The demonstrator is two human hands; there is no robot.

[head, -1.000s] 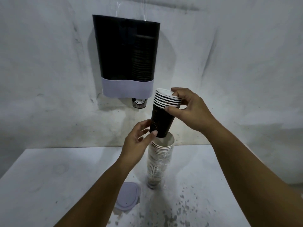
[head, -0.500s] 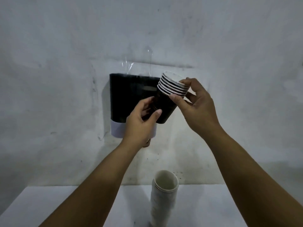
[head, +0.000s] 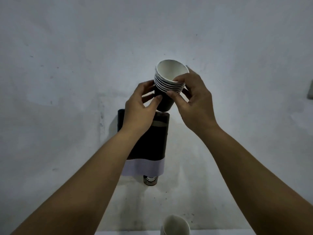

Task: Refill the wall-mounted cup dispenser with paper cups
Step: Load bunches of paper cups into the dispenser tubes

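A short stack of black paper cups [head: 166, 92] with white rims hangs upright just above the open top of the wall-mounted dispenser [head: 153, 141]. The dispenser is a dark body with a pale lilac band at its base, and one cup [head: 150, 180] pokes out below. My left hand [head: 140, 107] grips the lower body of the stack. My right hand [head: 193, 99] pinches the stacked rims from the right. My left forearm hides the dispenser's left part.
A taller stack of cups [head: 176, 225] stands on the white table at the bottom edge of the view. The grey plastered wall [head: 67, 65] fills the background. A small dark object [head: 310, 94] sits at the far right edge.
Both hands have lifted the short stack from the tall stack on the table up past the dispenser's front to above its top. The stack has turned upright, and the view has tilted upward.
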